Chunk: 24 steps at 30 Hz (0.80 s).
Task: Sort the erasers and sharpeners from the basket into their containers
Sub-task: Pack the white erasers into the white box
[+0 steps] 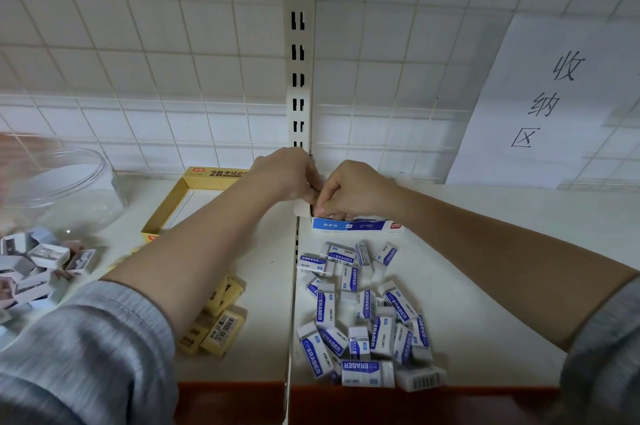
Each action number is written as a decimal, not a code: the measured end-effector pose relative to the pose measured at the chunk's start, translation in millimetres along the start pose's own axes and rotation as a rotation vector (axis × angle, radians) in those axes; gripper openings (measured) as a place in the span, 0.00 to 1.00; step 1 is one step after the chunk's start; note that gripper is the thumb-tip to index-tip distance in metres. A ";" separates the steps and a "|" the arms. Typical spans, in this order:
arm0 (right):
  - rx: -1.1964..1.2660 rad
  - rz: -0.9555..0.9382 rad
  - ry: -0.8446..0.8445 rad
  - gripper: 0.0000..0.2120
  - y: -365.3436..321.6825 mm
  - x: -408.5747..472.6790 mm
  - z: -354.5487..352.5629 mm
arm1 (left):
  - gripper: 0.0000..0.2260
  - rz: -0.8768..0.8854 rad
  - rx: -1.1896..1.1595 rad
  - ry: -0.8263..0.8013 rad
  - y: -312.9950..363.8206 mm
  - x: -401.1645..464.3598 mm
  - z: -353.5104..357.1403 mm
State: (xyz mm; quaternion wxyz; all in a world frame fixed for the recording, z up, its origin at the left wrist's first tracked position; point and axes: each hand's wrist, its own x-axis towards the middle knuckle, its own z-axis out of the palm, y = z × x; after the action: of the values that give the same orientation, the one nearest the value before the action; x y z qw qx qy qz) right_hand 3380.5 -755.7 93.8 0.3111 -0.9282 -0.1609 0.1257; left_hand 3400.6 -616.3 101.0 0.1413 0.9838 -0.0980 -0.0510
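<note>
Both hands, left hand (287, 178) and right hand (349, 190), pinch the blue-white eraser box (356, 225) flap; steady it, open fully, then load blue-sleeved erasers (360, 313) heaped just before the box.

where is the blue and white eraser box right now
In the head view, the blue and white eraser box sits right of the shelf seam, at the back of the shelf, directly under both hands and just behind the loose blue erasers.
</note>
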 end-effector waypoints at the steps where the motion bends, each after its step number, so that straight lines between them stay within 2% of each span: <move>1: -0.047 -0.017 -0.008 0.02 -0.6 0.2 -1.2 | 0.10 -0.003 0.012 0.004 1.1 -0.2 0.0; 5: -0.205 -0.063 -0.045 0.06 -5.3 0.3 -4.5 | 0.09 -0.023 0.067 0.032 5.9 2.8 1.2; 7: -0.135 0.001 -0.027 0.02 1.0 0.5 -6.0 | 0.09 -0.039 0.054 0.026 6.4 5.0 1.7; 10: 0.054 0.140 0.002 0.08 12.6 -0.6 -4.3 | 0.09 -0.027 0.033 0.003 5.4 8.1 2.1; 12: 0.089 0.199 -0.010 0.07 11.1 1.5 -3.8 | 0.09 -0.025 0.022 -0.016 5.0 10.2 1.9; 16: -0.013 0.355 -0.096 0.21 0.6 8.7 -5.3 | 0.11 -0.037 0.042 -0.063 6.7 13.8 -0.2; 18: -0.075 0.368 -0.126 0.21 -4.3 10.1 -6.3 | 0.12 -0.044 0.044 -0.068 7.0 15.5 -0.3; 21: -0.225 0.362 -0.153 0.13 -10.6 12.1 -5.0 | 0.12 -0.062 0.025 -0.064 6.8 15.2 -0.2; 24: -0.265 0.305 -0.145 0.09 -11.2 9.2 -4.4 | 0.10 -0.043 -0.037 -0.042 3.7 12.4 0.8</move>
State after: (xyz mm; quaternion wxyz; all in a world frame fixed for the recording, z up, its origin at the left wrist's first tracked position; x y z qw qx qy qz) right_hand 3387.9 -746.2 102.9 0.1515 -0.9630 -0.0556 0.2158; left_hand 3411.9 -622.5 100.4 0.1562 0.9816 -0.0789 -0.0766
